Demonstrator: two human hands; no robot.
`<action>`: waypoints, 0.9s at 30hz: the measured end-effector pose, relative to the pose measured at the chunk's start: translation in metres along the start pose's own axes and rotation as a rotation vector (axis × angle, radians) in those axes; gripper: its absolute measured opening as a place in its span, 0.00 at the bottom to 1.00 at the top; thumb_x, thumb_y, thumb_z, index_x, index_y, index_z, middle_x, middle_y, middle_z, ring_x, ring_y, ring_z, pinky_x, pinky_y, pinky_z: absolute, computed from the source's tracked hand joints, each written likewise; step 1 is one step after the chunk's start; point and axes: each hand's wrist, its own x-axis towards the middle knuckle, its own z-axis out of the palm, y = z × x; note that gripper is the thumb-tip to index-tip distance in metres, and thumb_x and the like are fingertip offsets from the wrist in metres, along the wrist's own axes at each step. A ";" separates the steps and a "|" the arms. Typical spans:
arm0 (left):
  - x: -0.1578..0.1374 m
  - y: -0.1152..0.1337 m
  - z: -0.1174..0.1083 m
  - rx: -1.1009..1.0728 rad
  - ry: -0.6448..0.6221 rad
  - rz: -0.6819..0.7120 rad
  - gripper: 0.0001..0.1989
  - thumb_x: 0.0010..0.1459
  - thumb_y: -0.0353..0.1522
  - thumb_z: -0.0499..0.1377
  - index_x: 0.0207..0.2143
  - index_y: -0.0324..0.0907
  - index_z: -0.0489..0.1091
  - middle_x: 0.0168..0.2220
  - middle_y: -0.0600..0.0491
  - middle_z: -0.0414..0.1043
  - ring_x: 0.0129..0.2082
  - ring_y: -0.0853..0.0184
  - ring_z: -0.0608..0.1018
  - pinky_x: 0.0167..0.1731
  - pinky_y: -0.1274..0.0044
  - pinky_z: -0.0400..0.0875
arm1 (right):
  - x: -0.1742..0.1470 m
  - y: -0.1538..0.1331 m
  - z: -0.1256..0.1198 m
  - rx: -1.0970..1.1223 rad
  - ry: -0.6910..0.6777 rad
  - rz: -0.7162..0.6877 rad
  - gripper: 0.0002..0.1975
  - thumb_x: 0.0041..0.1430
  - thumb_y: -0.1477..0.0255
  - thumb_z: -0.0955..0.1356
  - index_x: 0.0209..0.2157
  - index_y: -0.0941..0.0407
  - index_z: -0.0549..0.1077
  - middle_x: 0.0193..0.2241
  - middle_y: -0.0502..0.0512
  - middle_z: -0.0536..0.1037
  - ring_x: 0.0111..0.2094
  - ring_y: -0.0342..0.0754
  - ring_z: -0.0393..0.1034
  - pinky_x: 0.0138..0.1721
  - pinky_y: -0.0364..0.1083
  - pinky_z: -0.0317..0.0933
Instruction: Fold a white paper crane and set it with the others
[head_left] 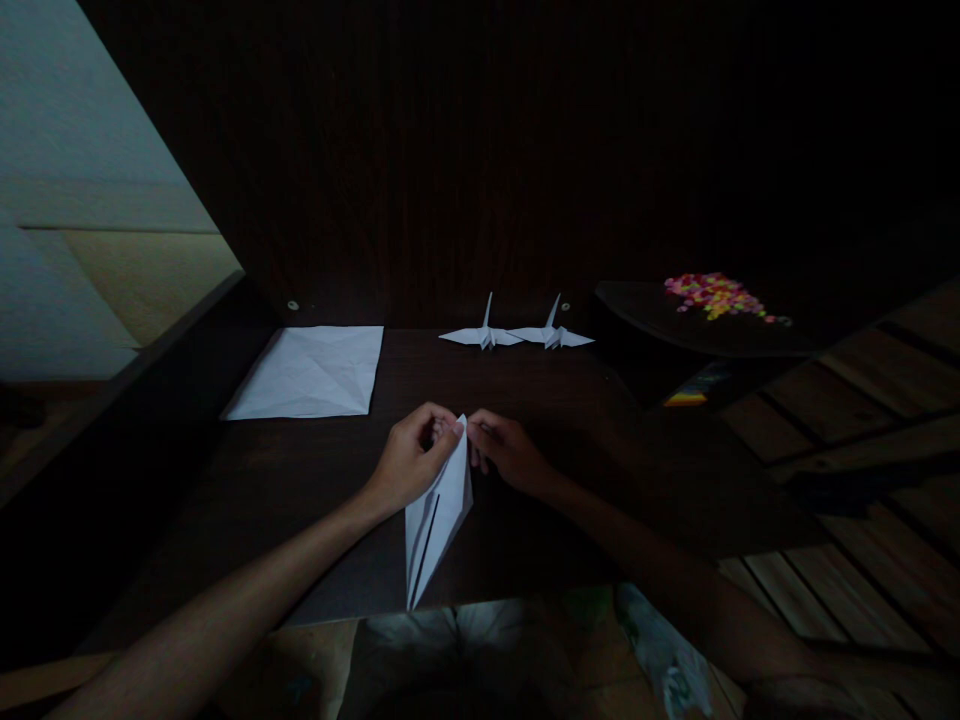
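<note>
A white folded paper [442, 520], long and kite-shaped with a slit down its lower half, lies near the front edge of the dark table. My left hand [420, 450] pinches its upper tip between thumb and fingers. On the other side of that tip, my right hand [506, 450] has its fingers closed against the paper's edge. Farther back, two white paper cranes stand side by side, the left crane [484, 337] and the right crane [553, 338], their wings overlapping. A creased white sheet of paper [315, 370] rests flat at the back left.
A dark raised shelf [637, 305] on the right bears a heap of small pink and yellow pieces [716, 295]. Dark panels rise behind and along the left side of the table. Below the front edge, a plastic bag [667, 650] lies on the floor.
</note>
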 end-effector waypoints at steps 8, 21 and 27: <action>-0.001 -0.001 0.003 -0.072 -0.014 -0.030 0.11 0.59 0.39 0.57 0.33 0.39 0.69 0.27 0.55 0.69 0.28 0.70 0.71 0.30 0.79 0.65 | -0.001 -0.004 0.003 -0.010 0.048 0.025 0.18 0.58 0.54 0.66 0.30 0.56 0.67 0.19 0.45 0.66 0.19 0.39 0.61 0.20 0.39 0.55; 0.000 -0.003 0.001 -0.172 -0.210 -0.115 0.18 0.56 0.45 0.59 0.31 0.37 0.70 0.23 0.57 0.65 0.23 0.73 0.65 0.24 0.81 0.59 | -0.002 -0.010 -0.004 -0.083 0.232 -0.050 0.17 0.53 0.57 0.70 0.24 0.57 0.70 0.19 0.46 0.69 0.21 0.40 0.62 0.24 0.41 0.55; 0.002 -0.002 0.001 -0.285 -0.288 -0.200 0.19 0.51 0.47 0.62 0.28 0.38 0.70 0.22 0.57 0.66 0.23 0.73 0.66 0.24 0.80 0.60 | -0.003 -0.012 -0.004 -0.112 0.256 -0.067 0.15 0.52 0.59 0.71 0.24 0.56 0.72 0.21 0.48 0.72 0.23 0.42 0.64 0.26 0.41 0.57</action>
